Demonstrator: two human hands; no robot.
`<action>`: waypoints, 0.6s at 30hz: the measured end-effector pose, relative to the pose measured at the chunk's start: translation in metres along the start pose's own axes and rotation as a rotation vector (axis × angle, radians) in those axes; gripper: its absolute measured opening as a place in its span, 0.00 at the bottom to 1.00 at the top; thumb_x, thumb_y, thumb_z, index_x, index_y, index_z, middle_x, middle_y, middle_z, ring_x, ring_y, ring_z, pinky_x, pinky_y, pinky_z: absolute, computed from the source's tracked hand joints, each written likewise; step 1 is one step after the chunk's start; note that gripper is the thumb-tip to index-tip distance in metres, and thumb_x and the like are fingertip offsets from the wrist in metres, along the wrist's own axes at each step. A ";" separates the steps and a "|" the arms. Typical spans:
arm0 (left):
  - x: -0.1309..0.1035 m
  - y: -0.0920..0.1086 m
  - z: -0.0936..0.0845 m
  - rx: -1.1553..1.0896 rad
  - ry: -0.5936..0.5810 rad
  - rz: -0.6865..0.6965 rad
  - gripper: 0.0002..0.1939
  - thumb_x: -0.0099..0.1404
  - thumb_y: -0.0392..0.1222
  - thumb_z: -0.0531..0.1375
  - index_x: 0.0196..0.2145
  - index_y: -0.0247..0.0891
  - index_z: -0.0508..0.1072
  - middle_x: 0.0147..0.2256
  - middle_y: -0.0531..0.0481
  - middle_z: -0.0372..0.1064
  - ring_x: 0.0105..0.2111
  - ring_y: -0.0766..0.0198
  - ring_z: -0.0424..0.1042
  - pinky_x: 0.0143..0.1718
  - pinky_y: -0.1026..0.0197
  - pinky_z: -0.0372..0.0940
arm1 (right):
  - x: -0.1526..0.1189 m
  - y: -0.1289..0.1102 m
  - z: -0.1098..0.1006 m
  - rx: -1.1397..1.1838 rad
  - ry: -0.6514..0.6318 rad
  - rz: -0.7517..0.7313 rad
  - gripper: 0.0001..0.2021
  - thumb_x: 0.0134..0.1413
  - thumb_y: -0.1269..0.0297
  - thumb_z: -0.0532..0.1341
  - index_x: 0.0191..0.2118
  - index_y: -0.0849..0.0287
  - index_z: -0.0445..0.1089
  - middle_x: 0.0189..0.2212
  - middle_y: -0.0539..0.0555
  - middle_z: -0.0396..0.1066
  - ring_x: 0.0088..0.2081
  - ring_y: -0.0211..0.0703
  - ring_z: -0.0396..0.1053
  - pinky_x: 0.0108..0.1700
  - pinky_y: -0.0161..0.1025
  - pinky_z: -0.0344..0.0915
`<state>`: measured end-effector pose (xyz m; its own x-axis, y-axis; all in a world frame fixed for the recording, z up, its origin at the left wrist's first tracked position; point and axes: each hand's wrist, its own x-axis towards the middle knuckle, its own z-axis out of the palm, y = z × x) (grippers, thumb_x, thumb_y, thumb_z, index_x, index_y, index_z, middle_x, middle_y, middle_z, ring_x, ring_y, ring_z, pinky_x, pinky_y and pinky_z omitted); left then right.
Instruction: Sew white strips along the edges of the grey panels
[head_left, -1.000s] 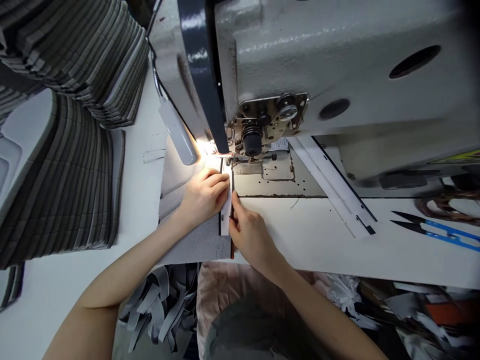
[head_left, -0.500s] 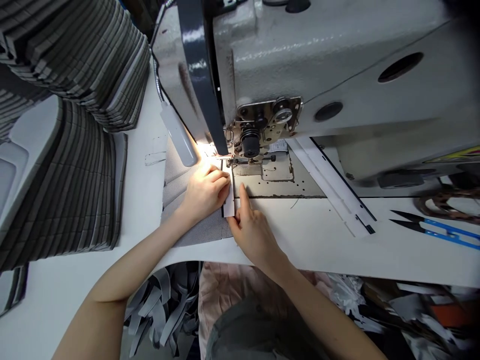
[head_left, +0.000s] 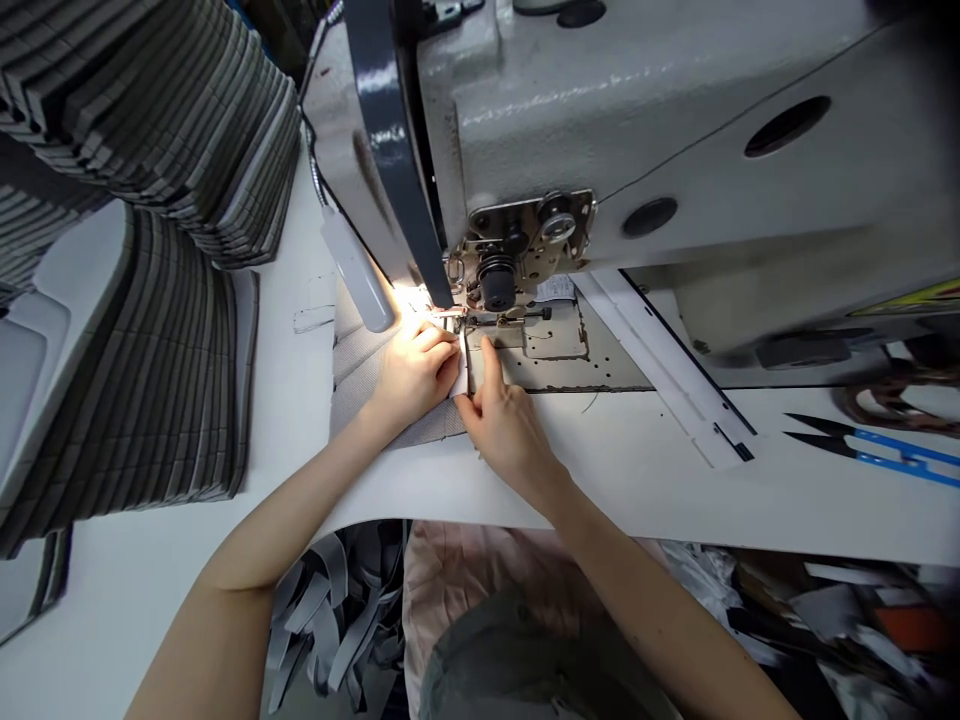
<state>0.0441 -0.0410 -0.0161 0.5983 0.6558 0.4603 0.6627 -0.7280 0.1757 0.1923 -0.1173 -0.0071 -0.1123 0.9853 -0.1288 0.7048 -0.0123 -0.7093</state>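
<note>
My left hand (head_left: 415, 372) lies on a grey quilted fabric piece (head_left: 358, 345), its fingers bent and pressed together on the edge of a narrow white strip (head_left: 462, 378). Just beyond the fingertips is the lit presser foot and needle area of a sewing machine (head_left: 517, 255). On the right side of the strip, my right hand (head_left: 511, 430) rests with its index finger stretched over the metal bed. Its thumb touches the strip's near end, apart from the index finger; the other fingers are curled. The strip's far end is hidden by my left hand and the machine.
Stacks of grey padded pieces (head_left: 150, 350) stand on the left of the white table (head_left: 450, 495). A lamp (head_left: 358, 265) hangs beside the needle area. To the right lie a long white template (head_left: 667, 370) and blue-handled thread snips (head_left: 877, 450). Cut grey strips (head_left: 337, 610) hang below the edge.
The fabric and white strip have moved forward under the machine, so less of both shows on my side. My right hand has gone forward with them; my left hand stays nearly in place.
</note>
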 end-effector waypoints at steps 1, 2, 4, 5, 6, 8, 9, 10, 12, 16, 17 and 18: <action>0.001 -0.001 0.001 0.002 0.004 -0.005 0.13 0.70 0.35 0.54 0.29 0.39 0.74 0.37 0.47 0.77 0.37 0.60 0.72 0.41 0.53 0.70 | 0.000 0.002 0.000 0.025 0.009 -0.005 0.36 0.63 0.67 0.53 0.71 0.74 0.40 0.25 0.54 0.73 0.29 0.51 0.73 0.38 0.46 0.68; 0.001 -0.002 0.001 0.003 0.005 -0.008 0.13 0.70 0.36 0.54 0.29 0.39 0.74 0.37 0.47 0.77 0.37 0.59 0.71 0.40 0.53 0.69 | 0.000 0.003 -0.001 0.058 0.014 -0.008 0.36 0.62 0.66 0.54 0.71 0.73 0.41 0.24 0.53 0.73 0.29 0.50 0.73 0.39 0.47 0.69; -0.001 -0.001 0.000 -0.009 0.002 0.009 0.12 0.71 0.37 0.54 0.30 0.39 0.73 0.36 0.47 0.77 0.36 0.59 0.71 0.39 0.53 0.68 | -0.002 0.006 -0.002 0.147 0.005 -0.010 0.38 0.60 0.66 0.57 0.71 0.70 0.41 0.24 0.51 0.73 0.28 0.50 0.73 0.39 0.47 0.70; -0.003 0.001 -0.002 -0.023 0.001 0.029 0.11 0.71 0.37 0.55 0.31 0.39 0.74 0.37 0.47 0.77 0.36 0.59 0.71 0.38 0.53 0.68 | -0.002 0.007 -0.003 0.194 -0.008 -0.005 0.39 0.59 0.68 0.58 0.72 0.69 0.41 0.24 0.50 0.72 0.28 0.49 0.73 0.38 0.47 0.70; -0.005 0.004 -0.004 -0.042 0.002 0.055 0.10 0.71 0.37 0.55 0.32 0.39 0.74 0.37 0.47 0.77 0.35 0.60 0.71 0.38 0.54 0.68 | -0.003 0.007 -0.004 0.236 -0.025 0.005 0.40 0.58 0.69 0.59 0.72 0.69 0.41 0.23 0.50 0.72 0.28 0.49 0.73 0.38 0.46 0.71; -0.013 0.009 -0.009 -0.092 0.004 0.102 0.07 0.70 0.37 0.57 0.35 0.39 0.75 0.38 0.47 0.77 0.36 0.60 0.70 0.39 0.54 0.68 | -0.002 0.007 -0.006 0.289 -0.064 0.025 0.39 0.57 0.74 0.57 0.72 0.70 0.40 0.22 0.48 0.71 0.27 0.48 0.74 0.36 0.44 0.71; -0.017 0.011 -0.012 -0.119 -0.003 0.116 0.06 0.70 0.38 0.58 0.37 0.39 0.75 0.39 0.47 0.77 0.37 0.60 0.71 0.40 0.54 0.69 | -0.002 0.007 -0.007 0.298 -0.081 0.032 0.39 0.57 0.76 0.56 0.72 0.71 0.40 0.21 0.48 0.70 0.27 0.47 0.74 0.35 0.43 0.72; -0.020 0.013 -0.014 -0.143 -0.013 0.121 0.05 0.70 0.38 0.58 0.39 0.39 0.75 0.40 0.46 0.77 0.38 0.60 0.71 0.41 0.54 0.69 | -0.002 0.007 -0.008 0.299 -0.091 0.037 0.39 0.57 0.77 0.55 0.72 0.71 0.40 0.21 0.48 0.70 0.27 0.47 0.74 0.34 0.42 0.72; -0.026 0.015 -0.019 -0.169 -0.036 0.126 0.06 0.71 0.39 0.59 0.42 0.39 0.75 0.42 0.46 0.77 0.40 0.59 0.71 0.43 0.54 0.70 | -0.001 0.006 -0.008 0.306 -0.098 0.038 0.39 0.57 0.78 0.55 0.72 0.70 0.40 0.21 0.48 0.71 0.27 0.47 0.74 0.33 0.41 0.72; -0.029 0.013 -0.025 -0.151 -0.077 0.159 0.09 0.72 0.36 0.55 0.43 0.40 0.76 0.39 0.48 0.78 0.37 0.61 0.70 0.39 0.56 0.69 | -0.002 0.007 -0.007 0.355 -0.090 0.031 0.38 0.57 0.77 0.56 0.72 0.68 0.42 0.22 0.47 0.71 0.25 0.44 0.73 0.32 0.41 0.73; -0.028 0.013 -0.025 -0.149 -0.079 0.161 0.09 0.72 0.35 0.55 0.42 0.40 0.76 0.38 0.48 0.77 0.37 0.61 0.70 0.38 0.56 0.69 | -0.002 0.007 -0.008 0.374 -0.095 0.032 0.37 0.58 0.77 0.56 0.71 0.67 0.43 0.22 0.46 0.70 0.23 0.43 0.73 0.31 0.41 0.72; -0.028 0.013 -0.025 -0.152 -0.076 0.157 0.10 0.72 0.35 0.54 0.42 0.40 0.76 0.37 0.48 0.77 0.36 0.61 0.70 0.38 0.57 0.69 | -0.002 0.007 -0.008 0.394 -0.103 0.035 0.37 0.58 0.78 0.55 0.71 0.66 0.44 0.21 0.45 0.69 0.22 0.42 0.72 0.31 0.40 0.72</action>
<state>0.0244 -0.0738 -0.0046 0.7247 0.5412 0.4264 0.4870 -0.8401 0.2386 0.2035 -0.1178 -0.0062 -0.1769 0.9612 -0.2117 0.3893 -0.1292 -0.9120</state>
